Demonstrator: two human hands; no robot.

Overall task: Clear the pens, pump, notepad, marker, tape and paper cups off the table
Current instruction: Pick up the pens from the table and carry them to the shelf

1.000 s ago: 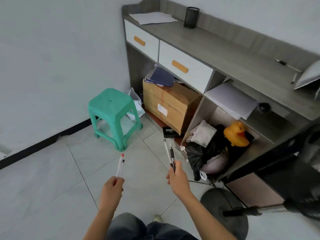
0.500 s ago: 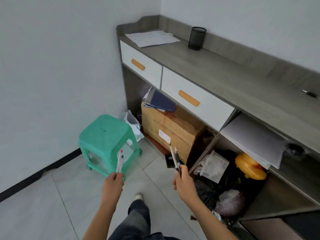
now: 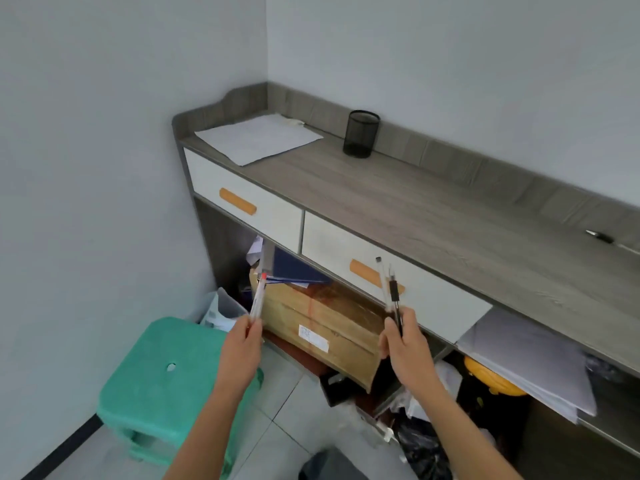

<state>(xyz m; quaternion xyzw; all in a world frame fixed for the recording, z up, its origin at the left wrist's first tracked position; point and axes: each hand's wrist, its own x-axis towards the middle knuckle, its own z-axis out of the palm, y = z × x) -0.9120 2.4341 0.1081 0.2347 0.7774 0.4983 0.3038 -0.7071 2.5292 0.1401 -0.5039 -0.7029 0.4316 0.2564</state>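
Corner desk (image 3: 398, 202), mesh cup (image 3: 361, 134) sitting at the back, looking empty.
Left hand (image 3: 239, 351) is pinching red pens (image 3: 258, 299), right hand (image 3: 405, 344) is gripping black pens (image 3: 394, 296), all held upright in front of the desk. I'd be lowering each bunch straight into the cup, one hand at a time, to avoid tipping it.

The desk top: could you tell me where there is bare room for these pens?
Bare wood runs from the mesh cup right to a small dark item. Papers cover the left corner; below is crammed.
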